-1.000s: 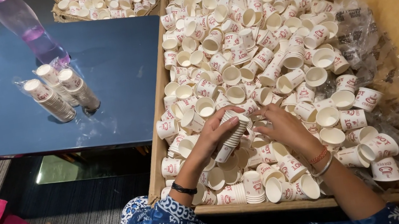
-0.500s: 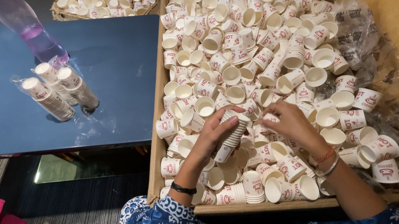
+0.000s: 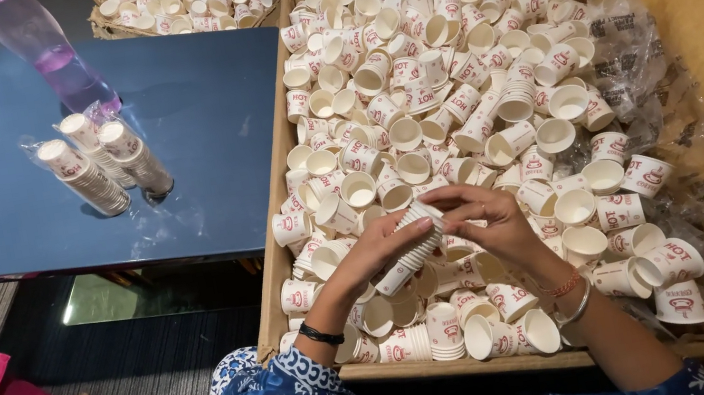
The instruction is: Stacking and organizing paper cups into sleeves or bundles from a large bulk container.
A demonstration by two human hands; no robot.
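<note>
In the head view, the left hand (image 3: 378, 253) and right hand (image 3: 493, 223) both grasp a nested stack of paper cups (image 3: 416, 246), tilted, above the near edge of a wooden tray (image 3: 278, 230) heaped with loose cups (image 3: 446, 75). Three wrapped cup stacks (image 3: 102, 159) lie on the blue table (image 3: 197, 138) beside a pink bottle (image 3: 52, 53).

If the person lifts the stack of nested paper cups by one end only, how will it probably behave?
The stack, between the left hand and right hand, probably weighs little: thin paper cups. Nothing binds it, so it may bend or slide apart. Laid down, it could roll, being round.
</note>
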